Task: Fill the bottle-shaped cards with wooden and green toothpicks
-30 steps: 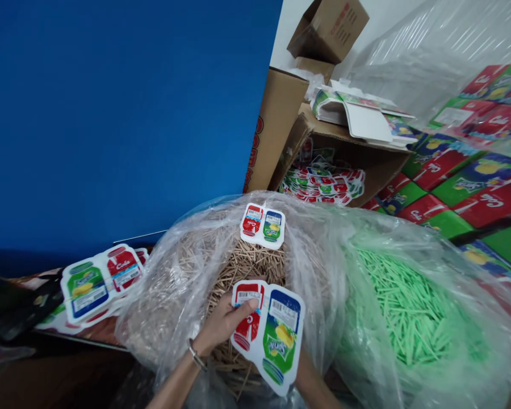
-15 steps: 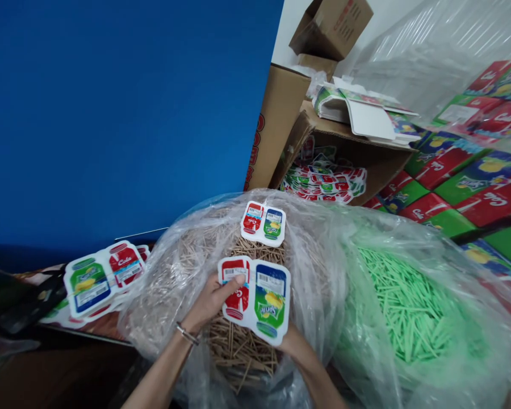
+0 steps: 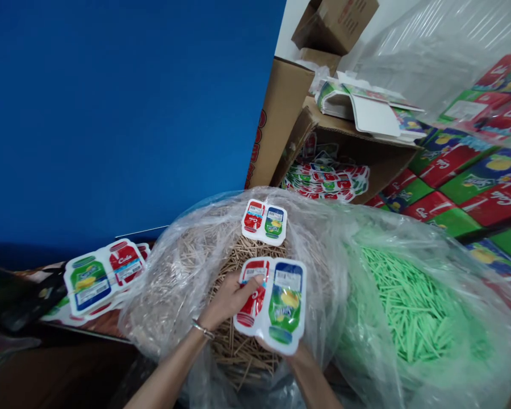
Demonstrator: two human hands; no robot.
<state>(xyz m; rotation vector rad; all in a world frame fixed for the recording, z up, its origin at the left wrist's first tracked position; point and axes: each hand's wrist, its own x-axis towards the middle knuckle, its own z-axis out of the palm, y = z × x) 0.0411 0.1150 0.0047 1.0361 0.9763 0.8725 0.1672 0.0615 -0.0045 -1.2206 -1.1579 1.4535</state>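
My left hand [image 3: 232, 295] grips a flat white-edged twin pack [image 3: 284, 304] printed with a red Cola can and a green and blue Sprite can, thumb on top of the Cola side. Beneath the pack's lower right is my right hand [image 3: 296, 351]; its fingers are hidden behind the pack. Both hands are over a clear plastic bag [image 3: 153, 295] of thin brown sticks [image 3: 247, 360]. Another twin pack [image 3: 264, 222] of the same print lies on these sticks, just beyond my hands.
More twin packs [image 3: 106, 275] are piled at left. Right of the brown sticks is a bag of green sticks [image 3: 409, 307]. Behind, an open carton [image 3: 387, 165] holds many printed packs. Printed boxes [image 3: 489, 182] are stacked at right, and a blue panel [image 3: 123, 113] stands at back left.
Both hands have shifted to the right with the held twin pack, my left hand still gripping it. The pack on the sticks and the pile at left stay put.
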